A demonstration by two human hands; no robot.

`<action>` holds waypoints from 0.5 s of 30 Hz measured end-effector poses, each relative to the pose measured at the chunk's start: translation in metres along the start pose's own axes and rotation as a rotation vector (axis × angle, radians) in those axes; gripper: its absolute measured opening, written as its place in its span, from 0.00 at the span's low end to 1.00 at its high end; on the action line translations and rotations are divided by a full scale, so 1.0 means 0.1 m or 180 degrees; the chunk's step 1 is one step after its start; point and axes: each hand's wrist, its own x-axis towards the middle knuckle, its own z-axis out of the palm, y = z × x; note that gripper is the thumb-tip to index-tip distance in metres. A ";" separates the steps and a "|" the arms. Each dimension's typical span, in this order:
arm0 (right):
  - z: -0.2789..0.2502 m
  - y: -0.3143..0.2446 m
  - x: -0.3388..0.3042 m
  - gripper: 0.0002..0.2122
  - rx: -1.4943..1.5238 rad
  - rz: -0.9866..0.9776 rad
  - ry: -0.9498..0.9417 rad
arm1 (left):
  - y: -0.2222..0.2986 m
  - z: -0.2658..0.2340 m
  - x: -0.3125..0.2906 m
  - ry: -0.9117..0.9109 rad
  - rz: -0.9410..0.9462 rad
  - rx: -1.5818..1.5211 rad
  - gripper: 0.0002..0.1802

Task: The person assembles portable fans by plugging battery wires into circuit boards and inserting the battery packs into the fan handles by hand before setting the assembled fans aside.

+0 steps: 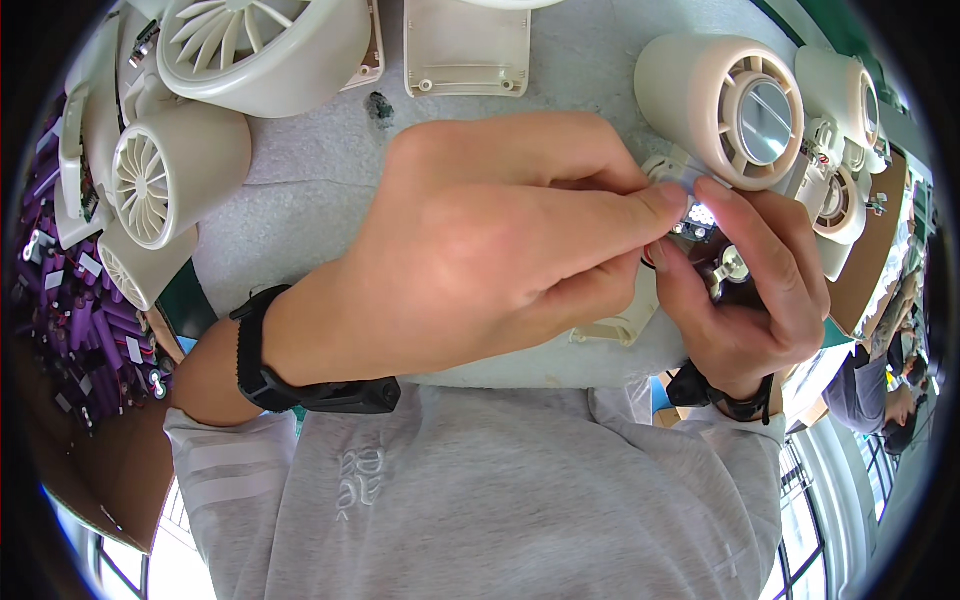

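My left hand [500,225] reaches across to the right, its thumb and forefinger pinched at the edge of a small circuit board [697,217]. The board carries bright white spots and dark parts. From the other side my right hand [770,285] closes its thumb and forefinger on the same board. A small round whitish part with a metal tab [732,264] shows below the board, within the curl of my right hand. Beneath the hands sits a cream plastic shell [622,325], mostly covered by them. The fingertips hide much of the board.
Just beyond my right hand lies a cream fan housing [680,105] with a mirrored centre. More housings [205,155] stand at the left, and a flat cream cover [466,50] lies at the back. Cardboard boxes flank the table; the left one holds purple battery packs [85,335]. Another person [862,395] is at far right.
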 end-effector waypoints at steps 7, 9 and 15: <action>0.01 -0.01 0.00 0.21 0.0139 0.0143 0.0035 | 0.00 0.00 0.01 -0.0031 -0.0078 -0.0067 0.21; -0.01 0.00 0.00 0.18 0.0366 0.0284 -0.0039 | 0.00 0.02 0.00 -0.0039 -0.0190 -0.0186 0.22; -0.03 -0.09 0.00 0.14 0.0412 0.0652 -0.0110 | 0.11 0.09 0.01 -0.0103 -0.0729 -0.0278 0.25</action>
